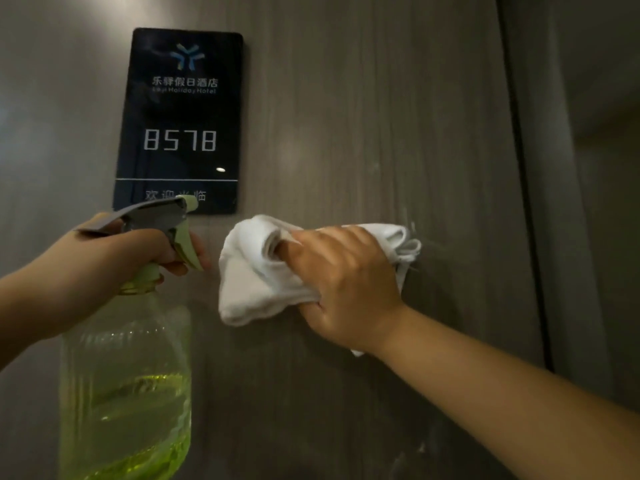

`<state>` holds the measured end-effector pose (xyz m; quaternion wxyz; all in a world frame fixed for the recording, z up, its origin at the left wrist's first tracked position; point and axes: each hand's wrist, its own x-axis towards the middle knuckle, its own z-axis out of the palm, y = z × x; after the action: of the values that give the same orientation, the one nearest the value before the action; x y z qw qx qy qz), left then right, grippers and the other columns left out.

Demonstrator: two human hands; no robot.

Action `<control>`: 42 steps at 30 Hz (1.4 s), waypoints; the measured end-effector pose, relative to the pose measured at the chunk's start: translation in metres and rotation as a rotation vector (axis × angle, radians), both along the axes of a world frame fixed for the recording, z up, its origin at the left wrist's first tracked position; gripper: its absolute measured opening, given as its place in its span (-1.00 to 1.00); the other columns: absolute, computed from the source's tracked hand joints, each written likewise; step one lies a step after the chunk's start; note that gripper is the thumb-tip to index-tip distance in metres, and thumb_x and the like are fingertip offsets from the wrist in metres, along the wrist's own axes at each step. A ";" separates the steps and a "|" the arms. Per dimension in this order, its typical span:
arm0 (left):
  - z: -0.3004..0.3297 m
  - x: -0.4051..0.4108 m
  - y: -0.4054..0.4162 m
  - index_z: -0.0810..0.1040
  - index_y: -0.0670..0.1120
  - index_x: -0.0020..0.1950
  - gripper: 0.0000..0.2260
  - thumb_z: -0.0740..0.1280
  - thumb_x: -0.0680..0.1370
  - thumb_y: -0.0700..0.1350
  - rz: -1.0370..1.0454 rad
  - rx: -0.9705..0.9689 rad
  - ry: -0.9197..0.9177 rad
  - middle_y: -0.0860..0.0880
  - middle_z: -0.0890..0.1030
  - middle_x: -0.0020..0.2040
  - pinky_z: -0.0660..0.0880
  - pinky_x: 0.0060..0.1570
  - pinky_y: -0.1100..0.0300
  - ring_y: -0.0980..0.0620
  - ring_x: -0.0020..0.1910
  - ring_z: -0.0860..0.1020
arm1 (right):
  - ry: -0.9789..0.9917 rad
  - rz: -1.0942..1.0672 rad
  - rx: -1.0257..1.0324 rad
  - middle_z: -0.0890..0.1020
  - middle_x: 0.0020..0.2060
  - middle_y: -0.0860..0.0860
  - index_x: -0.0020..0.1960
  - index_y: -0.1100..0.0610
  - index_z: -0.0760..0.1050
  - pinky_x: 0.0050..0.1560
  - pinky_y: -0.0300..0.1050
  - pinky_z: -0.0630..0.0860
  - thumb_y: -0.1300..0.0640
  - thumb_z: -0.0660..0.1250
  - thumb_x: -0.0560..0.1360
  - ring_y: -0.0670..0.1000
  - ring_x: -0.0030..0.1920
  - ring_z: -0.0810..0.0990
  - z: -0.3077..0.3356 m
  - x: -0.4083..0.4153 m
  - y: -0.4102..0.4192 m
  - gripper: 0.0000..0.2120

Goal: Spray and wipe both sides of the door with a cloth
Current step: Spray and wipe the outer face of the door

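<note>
The grey-brown wood-grain door (363,116) fills the view. My right hand (346,285) grips a crumpled white cloth (249,282) and presses it flat against the door, just right of and below the room sign. My left hand (114,261) holds a clear spray bottle (124,386), half full of yellow-green liquid, by its neck, with fingers on the green trigger. The nozzle points at the door near the sign's lower edge. Wet streaks and droplets show on the door beside the cloth's right end.
A glossy black room sign (180,119) with the number 8578 is fixed to the door at upper left. A dark vertical gap (526,202) marks the door's right edge, with the grey frame (588,168) beyond it.
</note>
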<state>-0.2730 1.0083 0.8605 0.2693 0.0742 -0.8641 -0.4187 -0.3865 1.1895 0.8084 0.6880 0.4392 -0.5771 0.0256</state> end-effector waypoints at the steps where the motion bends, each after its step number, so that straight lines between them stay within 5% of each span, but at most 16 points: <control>1: -0.004 -0.001 -0.001 0.39 -0.42 0.32 -0.67 0.08 0.58 -0.47 -0.022 -0.029 0.005 -0.25 0.51 0.04 0.23 -0.34 0.20 0.02 -0.34 0.31 | -0.005 -0.008 0.019 0.64 -0.02 0.11 0.23 0.15 0.45 -0.05 0.05 0.50 0.04 0.37 0.38 0.15 -0.08 0.60 -0.008 0.002 0.002 -0.56; 6: -0.011 0.008 0.015 0.43 -0.43 0.29 -0.67 0.06 0.56 -0.48 -0.027 -0.037 0.054 -0.26 0.47 0.16 0.30 -0.23 0.14 -0.13 -0.07 0.40 | -0.118 0.054 -0.013 0.63 -0.16 0.11 0.12 0.19 0.50 -0.17 0.00 0.47 0.04 0.23 0.39 0.17 -0.21 0.58 0.005 0.016 0.009 -0.63; 9: -0.012 0.007 0.028 0.44 -0.40 0.29 -0.67 0.19 0.53 -0.45 -0.060 -0.004 0.026 -0.31 0.46 0.28 0.37 0.01 0.00 -0.19 0.09 0.40 | -0.181 0.139 -0.244 0.63 -0.18 0.15 0.06 0.24 0.55 -0.16 -0.02 0.45 0.04 0.21 0.37 0.22 -0.20 0.61 0.019 0.026 0.025 -0.62; 12: -0.015 0.008 0.031 0.57 -0.24 -0.08 -0.81 0.20 0.54 -0.44 -0.164 0.012 0.021 -0.20 0.57 -0.02 0.30 -0.21 0.14 -0.10 -0.18 0.44 | -0.299 0.186 -0.512 0.64 -0.06 0.15 0.16 0.19 0.53 -0.09 -0.03 0.50 0.14 0.30 0.43 0.22 -0.05 0.61 0.043 0.029 0.052 -0.69; 15: -0.021 0.002 0.035 0.50 -0.16 -0.28 -0.71 0.17 0.54 -0.45 -0.277 -0.013 0.056 0.03 0.61 -0.50 0.28 -0.29 0.18 -0.03 -0.31 0.45 | -0.464 0.261 -0.661 0.59 -0.12 -0.06 0.15 0.09 0.49 -0.16 -0.19 0.45 0.15 0.27 0.51 -0.01 -0.08 0.58 0.068 0.031 0.083 -0.79; 19: -0.027 -0.007 0.048 0.52 -0.16 -0.32 -0.72 0.21 0.52 -0.42 -0.489 -0.092 0.014 0.07 0.60 -0.55 0.34 -0.31 0.21 0.07 -0.46 0.58 | -0.567 0.203 -0.748 0.52 -0.28 -0.13 -0.02 0.02 0.42 -0.30 -0.27 0.36 0.09 0.20 0.54 -0.08 -0.19 0.55 0.085 0.028 0.113 -0.95; 22: -0.021 -0.022 0.054 0.66 -0.10 -0.35 -0.96 0.46 0.24 -0.15 -0.491 -0.157 0.014 0.01 0.70 -0.36 0.43 -0.30 0.20 0.11 -0.39 0.65 | -0.565 0.183 -0.708 0.51 -0.30 -0.13 -0.06 0.00 0.39 -0.25 -0.22 0.41 0.10 0.19 0.55 -0.07 -0.19 0.56 0.085 0.025 0.123 -0.97; 25: -0.017 -0.050 0.041 0.71 0.05 -0.30 -0.63 0.43 -0.07 0.04 -0.531 -0.177 -0.053 -0.06 0.72 -0.24 0.48 -0.26 0.18 0.05 -0.31 0.67 | -0.544 0.163 -0.676 0.52 -0.32 -0.11 -0.10 0.00 0.39 -0.17 -0.11 0.51 0.09 0.20 0.55 -0.04 -0.20 0.58 0.084 0.021 0.129 -0.94; 27: -0.020 -0.046 0.039 0.71 0.02 -0.28 -0.71 0.46 0.04 0.04 -0.565 -0.210 -0.020 -0.09 0.72 -0.23 0.49 -0.26 0.18 0.04 -0.33 0.66 | -0.528 0.158 -0.675 0.52 -0.34 -0.10 -0.11 0.01 0.39 -0.15 -0.06 0.53 0.09 0.21 0.55 -0.04 -0.23 0.57 0.085 0.019 0.133 -0.93; 29: -0.027 -0.021 0.050 0.72 0.01 -0.33 -0.86 0.38 0.37 -0.15 -0.556 -0.295 0.084 -0.06 0.72 -0.23 0.51 -0.35 0.25 0.07 -0.34 0.67 | -0.507 0.158 -0.664 0.53 -0.33 -0.09 -0.10 0.02 0.39 -0.14 -0.04 0.55 0.08 0.22 0.56 -0.04 -0.22 0.57 0.088 0.019 0.136 -0.94; 31: -0.027 -0.013 0.063 0.69 -0.13 -0.34 -0.60 0.13 0.52 -0.36 -0.586 -0.279 0.165 -0.11 0.72 -0.19 0.52 -0.47 0.30 0.09 -0.41 0.66 | -0.481 0.156 -0.627 0.57 -0.26 -0.08 -0.04 0.02 0.41 -0.10 -0.02 0.56 0.07 0.23 0.56 -0.03 -0.17 0.59 0.093 0.021 0.136 -0.96; 35: -0.025 -0.009 0.078 0.45 -0.23 -0.26 -0.65 -0.03 0.60 -0.42 -0.853 -0.192 0.047 -0.22 0.60 -0.09 0.37 -0.34 0.20 0.05 -0.53 0.55 | -0.452 0.110 -0.492 0.60 -0.12 -0.06 0.06 0.04 0.46 -0.04 0.00 0.55 0.04 0.23 0.57 -0.04 -0.09 0.59 0.111 0.027 0.120 -0.88; 38: -0.017 -0.017 0.066 0.49 -0.22 -0.21 -0.66 -0.04 0.56 -0.41 -0.892 -0.087 0.079 -0.08 0.66 -0.33 0.39 -0.39 0.24 0.06 -0.54 0.57 | -0.390 -0.009 -0.394 0.61 -0.02 -0.03 0.12 0.03 0.47 0.06 0.13 0.49 -0.01 0.23 0.52 0.07 0.03 0.59 0.120 0.016 0.100 -0.78; 42: -0.017 -0.024 0.051 0.52 -0.21 -0.19 -0.66 -0.03 0.52 -0.39 -0.793 -0.017 0.201 -0.04 0.65 -0.46 0.47 -0.38 0.21 0.07 -0.55 0.60 | -0.165 -0.065 -0.388 0.63 -0.09 0.01 0.10 0.07 0.51 -0.03 0.03 0.43 -0.05 0.28 0.47 0.14 -0.04 0.59 0.100 -0.005 0.088 -0.73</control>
<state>-0.2969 1.0597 0.8440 0.1707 -0.3083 -0.7987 -0.4878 -0.3916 1.2771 0.9085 0.7105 0.2762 -0.6296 0.1499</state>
